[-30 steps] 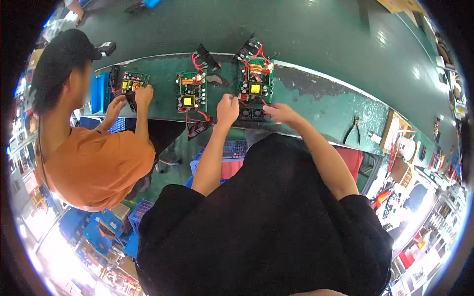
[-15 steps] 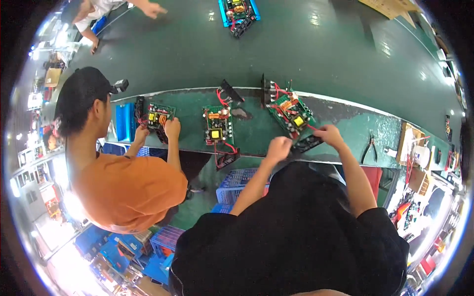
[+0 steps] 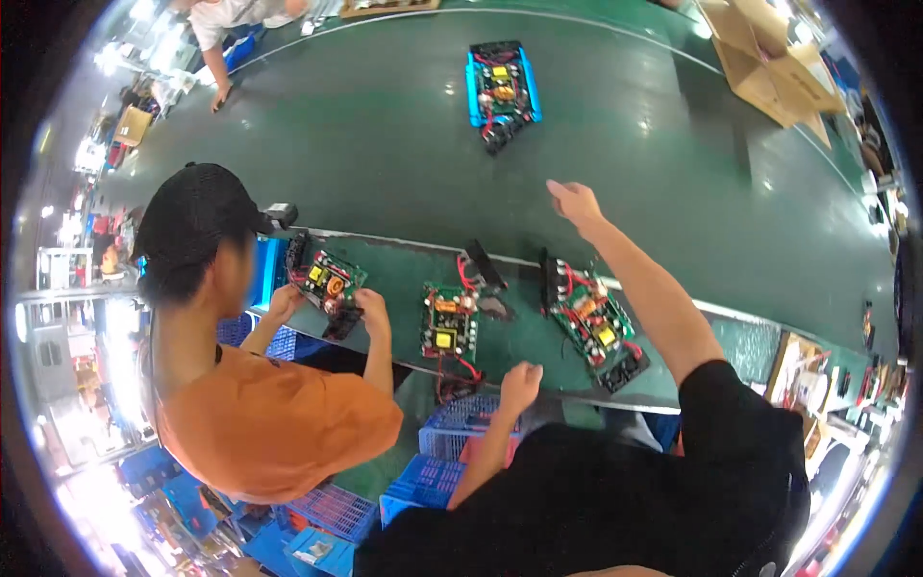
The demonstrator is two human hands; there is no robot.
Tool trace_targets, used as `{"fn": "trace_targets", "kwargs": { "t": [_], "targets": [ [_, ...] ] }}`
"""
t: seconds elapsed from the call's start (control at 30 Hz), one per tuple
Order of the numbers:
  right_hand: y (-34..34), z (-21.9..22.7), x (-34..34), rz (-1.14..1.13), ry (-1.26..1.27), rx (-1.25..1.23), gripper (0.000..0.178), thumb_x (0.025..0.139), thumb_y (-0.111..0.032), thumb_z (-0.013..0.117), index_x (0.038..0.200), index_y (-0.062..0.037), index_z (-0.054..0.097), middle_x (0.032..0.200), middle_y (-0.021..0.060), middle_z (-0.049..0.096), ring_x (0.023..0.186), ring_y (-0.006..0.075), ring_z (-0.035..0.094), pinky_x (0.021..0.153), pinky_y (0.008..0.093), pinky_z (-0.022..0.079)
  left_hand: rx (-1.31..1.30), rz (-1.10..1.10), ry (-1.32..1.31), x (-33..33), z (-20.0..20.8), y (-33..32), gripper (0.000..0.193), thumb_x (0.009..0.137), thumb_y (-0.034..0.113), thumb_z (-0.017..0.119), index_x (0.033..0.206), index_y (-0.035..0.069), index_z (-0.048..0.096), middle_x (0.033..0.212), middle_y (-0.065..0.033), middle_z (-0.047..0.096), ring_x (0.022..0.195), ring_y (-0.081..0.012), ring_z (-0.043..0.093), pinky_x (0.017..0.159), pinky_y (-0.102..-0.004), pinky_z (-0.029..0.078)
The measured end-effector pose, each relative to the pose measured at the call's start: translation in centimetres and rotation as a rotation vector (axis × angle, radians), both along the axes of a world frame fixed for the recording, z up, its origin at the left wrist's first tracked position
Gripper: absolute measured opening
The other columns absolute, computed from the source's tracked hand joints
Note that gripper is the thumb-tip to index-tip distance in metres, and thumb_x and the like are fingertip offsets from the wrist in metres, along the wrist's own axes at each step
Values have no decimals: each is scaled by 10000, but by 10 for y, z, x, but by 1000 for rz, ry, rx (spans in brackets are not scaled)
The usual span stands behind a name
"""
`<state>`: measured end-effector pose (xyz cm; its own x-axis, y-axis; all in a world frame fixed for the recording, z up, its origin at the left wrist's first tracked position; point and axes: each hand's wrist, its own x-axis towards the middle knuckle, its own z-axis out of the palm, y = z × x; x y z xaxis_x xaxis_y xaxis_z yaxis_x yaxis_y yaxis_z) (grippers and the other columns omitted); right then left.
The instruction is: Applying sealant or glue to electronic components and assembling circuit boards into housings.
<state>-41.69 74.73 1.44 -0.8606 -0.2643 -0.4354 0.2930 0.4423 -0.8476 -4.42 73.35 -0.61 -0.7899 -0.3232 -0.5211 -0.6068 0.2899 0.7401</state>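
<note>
My right arm reaches out over the dark green belt, and my right hand [image 3: 577, 204] is open above it with nothing seen in it. Beyond it lies an open blue-cased unit [image 3: 533, 96] with a green circuit board inside and black end pieces. My left hand [image 3: 520, 387] hangs low by the bench edge, fingers curled; whatever they may hold is hidden. Between my arms, a green circuit board [image 3: 588, 322] with red wires and black end panels rests on the bench. Left of it sits a similar board [image 3: 450, 320], its black panels attached by red wires.
On my left a co-worker in an orange shirt [image 3: 279, 418] handles another board [image 3: 332, 279]. Blue crates [image 3: 423, 481] stand below the bench. Across the belt are an open cardboard box [image 3: 769, 72] at the right and another person's arm [image 3: 213, 72] at the left.
My right hand has left the board's black end panel and stretched forward over the belt. My left hand has drawn back from the board. The view has shifted, showing more of the belt's far side.
</note>
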Motion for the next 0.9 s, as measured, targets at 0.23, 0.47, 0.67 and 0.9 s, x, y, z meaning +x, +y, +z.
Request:
{"fn": "trace_targets", "kwargs": {
  "t": [0.23, 0.47, 0.67, 0.9],
  "targets": [
    [-172, -44, -129, -390, 16, 101, 476, 670, -394, 767, 814, 36, 622, 731, 77, 574, 586, 154, 537, 483, 331, 433, 194, 360, -105, 54, 18, -1, 238, 873, 242, 547, 894, 11, 601, 866, -181, 642, 841, -332, 628, 728, -381, 482],
    [-185, 5, -96, -482, -477, -441, 182, 597, -141, 615, 689, -112, 461, 647, 10, 424, 572, 130, 433, 475, 263, 333, 274, 566, -148, 116, 14, -1, 285, 870, 266, 570, 942, -7, 612, 825, -98, 652, 762, -165, 620, 690, -302, 481],
    [-90, 68, -133, -78, 181, 136, 325, 617, -314, 603, 728, -9, 614, 804, 129, 623, 754, 219, 591, 655, 338, 444, 305, 488, -46, 81, 31, 5, 274, 873, 251, 556, 927, -11, 617, 753, -74, 632, 689, -141, 589, 645, -287, 471],
    [13, 161, -128, 377, 398, 595, 484, 662, -418, 570, 818, 30, 669, 898, 247, 635, 894, 344, 619, 769, 397, 476, 217, 340, 199, 35, 34, 0, 260, 866, 247, 557, 878, -8, 605, 705, -67, 616, 661, -141, 580, 634, -282, 461]
  ]
}}
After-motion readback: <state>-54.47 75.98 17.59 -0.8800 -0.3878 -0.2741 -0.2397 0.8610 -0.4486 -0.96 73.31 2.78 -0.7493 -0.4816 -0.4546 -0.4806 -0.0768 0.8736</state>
